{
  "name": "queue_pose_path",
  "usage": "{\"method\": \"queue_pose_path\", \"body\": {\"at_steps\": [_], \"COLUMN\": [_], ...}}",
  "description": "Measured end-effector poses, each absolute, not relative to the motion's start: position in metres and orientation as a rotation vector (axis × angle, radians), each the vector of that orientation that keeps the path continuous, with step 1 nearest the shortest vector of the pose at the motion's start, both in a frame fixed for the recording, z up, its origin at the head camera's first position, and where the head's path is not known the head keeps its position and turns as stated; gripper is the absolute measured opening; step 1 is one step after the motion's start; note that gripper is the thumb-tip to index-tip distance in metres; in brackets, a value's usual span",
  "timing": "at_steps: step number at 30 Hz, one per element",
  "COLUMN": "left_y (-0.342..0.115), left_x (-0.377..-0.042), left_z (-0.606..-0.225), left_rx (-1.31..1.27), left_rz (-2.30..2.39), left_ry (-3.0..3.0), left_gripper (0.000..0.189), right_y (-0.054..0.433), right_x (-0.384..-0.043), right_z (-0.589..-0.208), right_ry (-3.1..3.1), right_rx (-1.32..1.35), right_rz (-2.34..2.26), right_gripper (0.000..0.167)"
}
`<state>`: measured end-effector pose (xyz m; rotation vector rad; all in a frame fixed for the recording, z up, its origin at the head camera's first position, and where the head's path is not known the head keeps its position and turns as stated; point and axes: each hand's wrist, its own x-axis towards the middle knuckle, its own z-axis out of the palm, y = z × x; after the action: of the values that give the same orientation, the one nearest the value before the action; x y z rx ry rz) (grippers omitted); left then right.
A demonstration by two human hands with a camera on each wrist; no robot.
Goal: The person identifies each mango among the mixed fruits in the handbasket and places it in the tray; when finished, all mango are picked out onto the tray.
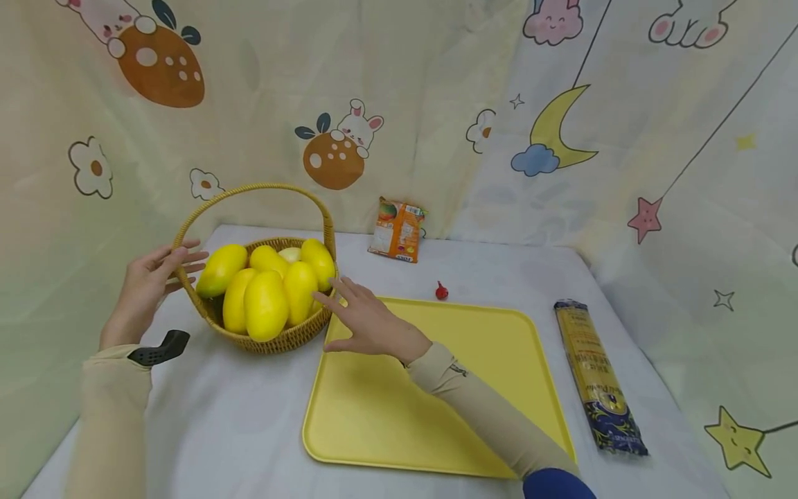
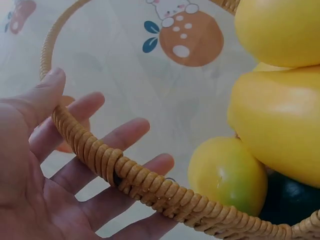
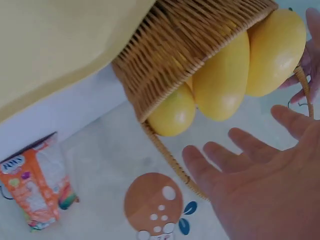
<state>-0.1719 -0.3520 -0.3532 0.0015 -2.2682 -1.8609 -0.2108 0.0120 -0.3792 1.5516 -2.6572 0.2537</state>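
Note:
A wicker basket (image 1: 289,341) with a tall arched handle stands at the left of the table, heaped with several yellow mangoes (image 1: 266,305). At the basket's left side is my left hand (image 1: 146,287), its thumb against the foot of the handle and its fingers loosely extended behind it. My right hand (image 1: 368,322) is spread by the right rim, palm toward the fruit, with nothing held. In the left wrist view, a dark green item (image 2: 292,197) shows among the mangoes, mostly covered by them.
A yellow tray (image 1: 399,416) lies right of the basket, under my right forearm. Behind it are a small red object (image 1: 441,291) and an orange snack packet (image 1: 397,231) near the backdrop. A spaghetti pack (image 1: 598,378) lies along the table's right side.

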Motion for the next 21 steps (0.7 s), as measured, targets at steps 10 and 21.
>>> {"method": "queue_pose_path", "body": {"at_steps": [10,21], "left_y": [-0.355,-0.351], "left_x": [-0.175,-0.174], "left_z": [-0.356,-0.361], "left_rx": [0.057,0.084], "left_rz": [-1.592,-1.572], "left_ry": [-2.402,-2.348], "left_gripper": [0.044,0.041], "right_y": [-0.042,-0.084], "right_x": [-0.229,-0.238], "right_z": [-0.346,-0.348], "right_ry": [-2.459,-2.384], "right_rx": [1.806,1.896], "right_rz": [0.067,-0.216], "right_gripper": [0.093,0.085]}}
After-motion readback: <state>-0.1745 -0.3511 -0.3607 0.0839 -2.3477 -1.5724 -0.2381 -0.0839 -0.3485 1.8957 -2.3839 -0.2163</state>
